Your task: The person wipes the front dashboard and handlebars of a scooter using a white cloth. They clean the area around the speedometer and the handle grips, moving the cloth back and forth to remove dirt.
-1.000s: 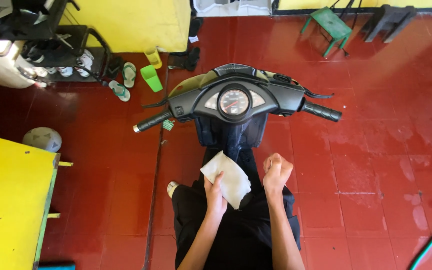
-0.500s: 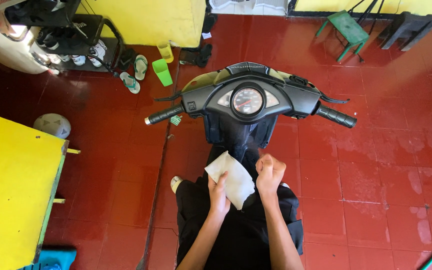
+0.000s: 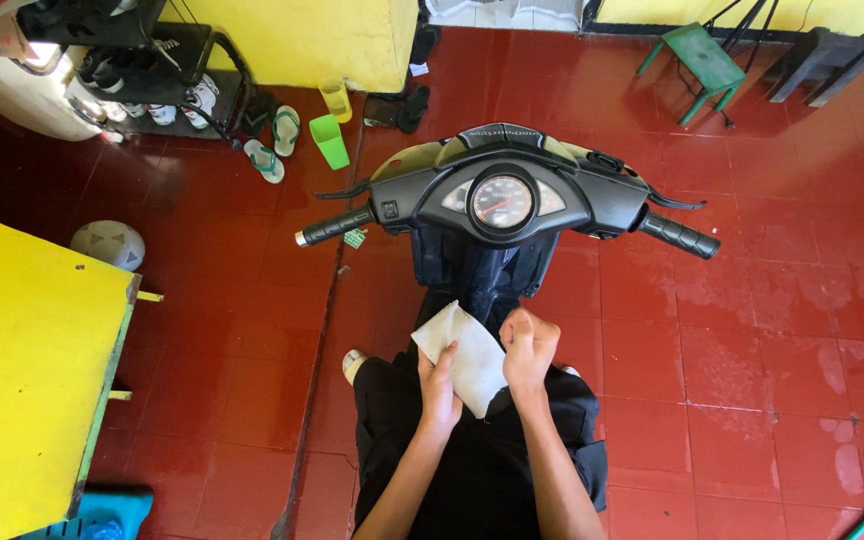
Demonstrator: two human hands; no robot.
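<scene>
I sit astride a black scooter [image 3: 504, 200], its handlebars and round speedometer straight ahead of me. A white folded cloth [image 3: 462, 352] lies between my hands just above my lap. My left hand [image 3: 438, 385] grips the cloth's lower left edge. My right hand [image 3: 529, 350] is curled into a fist against the cloth's right side and seems to pinch it. Both hands are behind the dashboard, close to my black trousers.
A yellow table [image 3: 22, 370] with a green edge stands at the left. A grey ball [image 3: 108, 244], sandals [image 3: 285, 130], two green cups [image 3: 330, 140] and a shoe rack [image 3: 142, 60] lie at the back left. A green stool [image 3: 704, 58] stands at the back right on the red tiled floor.
My right hand has moved left from beside the cloth and closed in on its right side. The view has shifted slightly, and the left hand keeps its hold.
</scene>
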